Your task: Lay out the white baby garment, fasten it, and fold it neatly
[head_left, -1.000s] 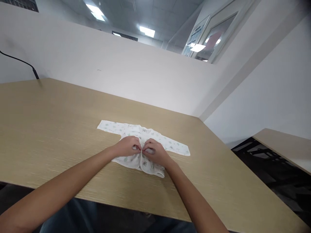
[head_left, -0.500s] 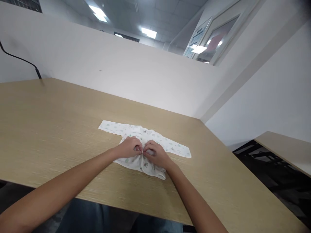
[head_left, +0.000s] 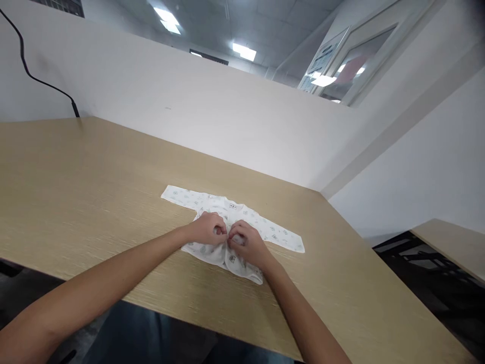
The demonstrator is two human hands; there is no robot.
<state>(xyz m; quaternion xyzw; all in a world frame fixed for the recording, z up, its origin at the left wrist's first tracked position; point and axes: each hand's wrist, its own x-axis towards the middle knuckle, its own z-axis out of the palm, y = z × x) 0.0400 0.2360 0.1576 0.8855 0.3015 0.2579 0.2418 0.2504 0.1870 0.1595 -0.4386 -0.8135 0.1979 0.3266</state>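
Note:
A small white baby shirt (head_left: 282, 236) with a faint print lies on the table, its two long sleeves spread to the sides and its neckline pointing away from me. My left hand (head_left: 208, 228) pinches the left front edge at the middle of the chest. Opposite it, my right hand (head_left: 247, 242) pinches the right front edge. The fingertips of both hands nearly meet over the front opening. Whatever small fastening lies between them is hidden by the fingers. Below the hands the cloth is slightly bunched.
The wooden table (head_left: 94, 202) stretches out on all sides of the shirt. A white partition (head_left: 227, 131) rises behind it. At the back left hangs a black cable (head_left: 49, 85). Another tabletop (head_left: 450, 247) stands lower right, past the table's edge.
The view has shifted a little, so the whole scene sits slightly differently. Both hands stay pinched at the shirt's front, with only small finger movement.

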